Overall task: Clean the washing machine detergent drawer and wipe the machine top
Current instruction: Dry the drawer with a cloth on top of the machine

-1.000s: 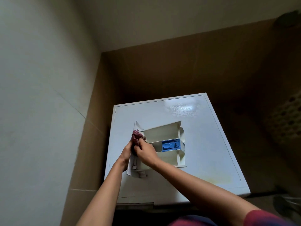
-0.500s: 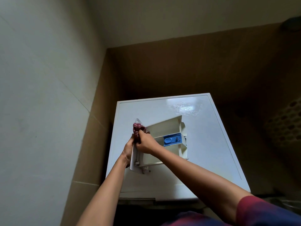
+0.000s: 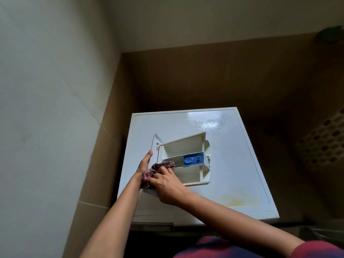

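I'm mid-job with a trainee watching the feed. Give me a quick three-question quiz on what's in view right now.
1. True or false: the detergent drawer is seated in its slot in the machine front.
2. Which hand grips the cloth? A) left B) right C) neither
3. Fill in: the blue insert sits in the drawer's ___ compartment.

Key
1. False: it lies on the washing machine top.
2. B: the right hand bunches it at the drawer's front end.
3. middle
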### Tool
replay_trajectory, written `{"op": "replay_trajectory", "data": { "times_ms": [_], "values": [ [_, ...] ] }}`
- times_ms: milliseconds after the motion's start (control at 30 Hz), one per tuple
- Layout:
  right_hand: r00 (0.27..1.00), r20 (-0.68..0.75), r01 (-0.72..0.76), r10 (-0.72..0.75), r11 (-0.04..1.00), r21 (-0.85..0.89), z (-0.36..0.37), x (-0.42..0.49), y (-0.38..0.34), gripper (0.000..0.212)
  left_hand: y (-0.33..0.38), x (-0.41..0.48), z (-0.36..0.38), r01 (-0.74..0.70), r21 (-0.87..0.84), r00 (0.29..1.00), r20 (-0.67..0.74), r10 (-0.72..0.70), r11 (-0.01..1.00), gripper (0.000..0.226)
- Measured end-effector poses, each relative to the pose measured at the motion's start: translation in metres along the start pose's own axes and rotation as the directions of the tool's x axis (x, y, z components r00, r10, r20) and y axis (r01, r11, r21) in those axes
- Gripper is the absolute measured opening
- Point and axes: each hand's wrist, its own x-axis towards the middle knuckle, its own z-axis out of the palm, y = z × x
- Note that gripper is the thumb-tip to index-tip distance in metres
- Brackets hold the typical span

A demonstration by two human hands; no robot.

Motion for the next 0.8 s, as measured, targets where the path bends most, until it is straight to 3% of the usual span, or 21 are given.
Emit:
{"op": "replay_trajectory", "data": {
  "times_ms": [167, 367, 467, 567, 667, 800],
  "values": [
    [0.992, 0.040, 0.122, -0.117, 0.980, -0.156, 0.001, -0.016, 0.002, 0.031, -0.004, -0.002, 0.003, -0.008, 0.121, 0.999, -0.032, 0.012, 0.993, 0.044],
    [0.958, -0.012, 0.271, -0.285, 0.922, -0.278, -0.004, -0.028, 0.012, 0.035, 0.002, -0.001, 0.006, -0.045, 0.396, 0.996, -0.049, 0.070, 0.917, 0.073],
    [0.915, -0.032, 0.365, -0.402, 0.859, -0.359, -0.003, -0.024, 0.012, 0.024, 0.008, -0.007, 0.007, -0.050, 0.455, 0.993, -0.073, 0.093, 0.889, 0.072],
    [0.853, 0.073, 0.492, -0.516, 0.752, -0.439, 0.001, -0.024, 0.010, 0.016, 0.007, -0.011, 0.005, -0.080, 0.492, 0.984, -0.101, 0.148, 0.867, 0.071],
    [0.856, 0.224, 0.506, -0.465, 0.670, -0.544, 0.007, -0.033, 0.007, 0.017, 0.002, -0.012, 0.003, -0.091, 0.521, 0.980, -0.107, 0.170, 0.849, 0.074],
    [0.898, 0.318, 0.439, -0.303, 0.652, -0.618, 0.017, -0.051, 0.001, 0.023, 0.003, -0.017, 0.011, -0.145, 0.591, 0.978, -0.035, 0.204, 0.794, 0.079]
  ]
}}
